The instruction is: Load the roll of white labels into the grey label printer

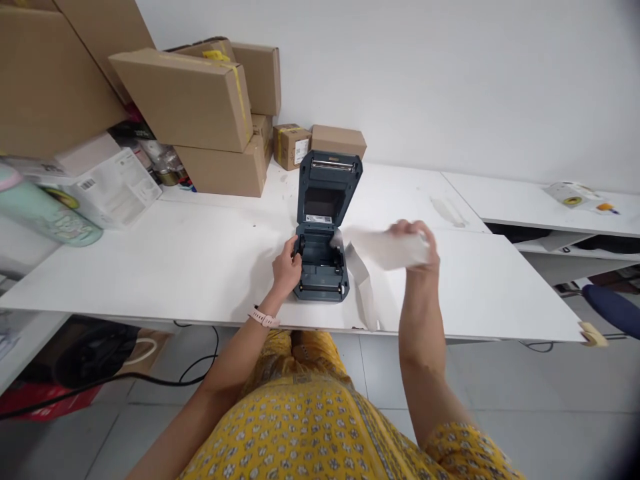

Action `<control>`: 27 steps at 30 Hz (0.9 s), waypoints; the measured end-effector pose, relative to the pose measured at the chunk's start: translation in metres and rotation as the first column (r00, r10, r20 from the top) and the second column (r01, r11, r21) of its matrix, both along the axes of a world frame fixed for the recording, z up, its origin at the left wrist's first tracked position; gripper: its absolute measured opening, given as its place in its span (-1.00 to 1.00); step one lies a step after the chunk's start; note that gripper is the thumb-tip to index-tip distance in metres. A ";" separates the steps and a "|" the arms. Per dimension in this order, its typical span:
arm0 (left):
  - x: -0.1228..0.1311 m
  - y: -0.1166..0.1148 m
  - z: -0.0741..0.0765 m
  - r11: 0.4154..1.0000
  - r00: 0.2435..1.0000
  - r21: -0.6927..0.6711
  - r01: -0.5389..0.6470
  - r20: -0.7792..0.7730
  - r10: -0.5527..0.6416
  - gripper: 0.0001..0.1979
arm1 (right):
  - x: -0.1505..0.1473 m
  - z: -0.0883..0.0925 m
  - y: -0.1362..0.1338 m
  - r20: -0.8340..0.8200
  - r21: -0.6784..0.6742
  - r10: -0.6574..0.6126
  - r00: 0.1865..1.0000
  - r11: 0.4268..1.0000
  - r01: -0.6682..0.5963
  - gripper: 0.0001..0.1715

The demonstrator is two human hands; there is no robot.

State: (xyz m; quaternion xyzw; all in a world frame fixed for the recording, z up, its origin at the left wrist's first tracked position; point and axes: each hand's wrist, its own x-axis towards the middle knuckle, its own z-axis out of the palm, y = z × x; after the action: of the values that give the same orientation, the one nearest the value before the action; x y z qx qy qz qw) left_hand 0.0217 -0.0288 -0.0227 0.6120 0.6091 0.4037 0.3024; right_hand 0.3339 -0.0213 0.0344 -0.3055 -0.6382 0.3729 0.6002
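Note:
A dark blue-grey label printer (320, 293) stands on the white table with its lid (330, 190) raised, showing the inner bay and a roller at the front. My left hand (287, 267) grips the printer's left edge, fingers bent over the rim. To the right of the printer, my right hand (417, 243) is closed around white label paper (387, 250), held above the table and blurred by motion. Whether it is a roll or folded strip I cannot tell. A strip of white paper (364, 293) hangs down beside the printer to the table's front edge.
Cardboard boxes (185, 100) are stacked at the back left, with two smaller boxes (339, 138) behind the printer. A mint bottle (50, 207) and a white carton (113, 187) lie at the left. Clear plastic (449, 212) rests at the back right. A black cable (150, 380) runs below the table.

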 end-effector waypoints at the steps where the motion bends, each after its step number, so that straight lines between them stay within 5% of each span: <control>1: 0.000 0.000 -0.001 1.000 1.000 0.000 -0.006 -0.007 0.006 -0.46 | 0.019 -0.009 -0.014 -0.106 -0.010 -0.121 0.987 0.993 0.121 -0.42; 4: 0.001 0.002 -0.003 1.000 1.000 0.007 -0.011 -0.001 0.011 -0.49 | 0.062 -0.034 -0.052 -0.068 -0.145 -0.222 0.973 0.967 0.210 -0.53; 9: 0.001 0.003 -0.007 0.999 0.999 0.032 -0.012 0.031 0.011 -0.49 | 0.078 -0.059 -0.073 0.394 -0.525 0.054 0.917 0.833 0.176 -0.59; 13: 0.001 0.004 -0.008 1.000 0.999 0.026 -0.013 0.036 0.012 -0.49 | 0.064 -0.083 -0.066 0.331 -0.621 0.068 0.941 0.767 0.163 -0.56; 16: 0.001 0.003 -0.007 1.000 0.999 0.027 -0.014 0.036 0.013 -0.50 | 0.064 -0.096 -0.062 0.220 -0.612 0.013 0.975 0.781 0.128 -0.33; 21: 0.003 0.001 -0.001 1.000 1.000 0.018 -0.013 -0.002 0.013 -0.48 | 0.071 -0.076 -0.040 0.182 -0.464 -0.306 0.935 0.811 0.356 -0.31; 24: 0.002 0.000 0.002 1.000 0.999 0.004 -0.001 -0.046 0.001 -0.45 | 0.053 -0.049 -0.010 0.417 -0.385 -0.161 0.895 0.860 0.334 -0.18; 27: 0.002 -0.001 0.003 1.000 0.998 -0.001 -0.002 -0.058 0.002 -0.45 | 0.024 -0.033 0.026 0.653 -0.392 0.092 0.752 0.890 0.231 0.02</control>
State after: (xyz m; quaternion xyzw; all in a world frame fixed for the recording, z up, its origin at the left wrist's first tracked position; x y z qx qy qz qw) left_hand 0.0237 -0.0293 -0.0201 0.6229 0.6183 0.3857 0.2843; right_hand 0.3577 0.0047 0.0013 -0.5708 -0.6910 0.3557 0.2649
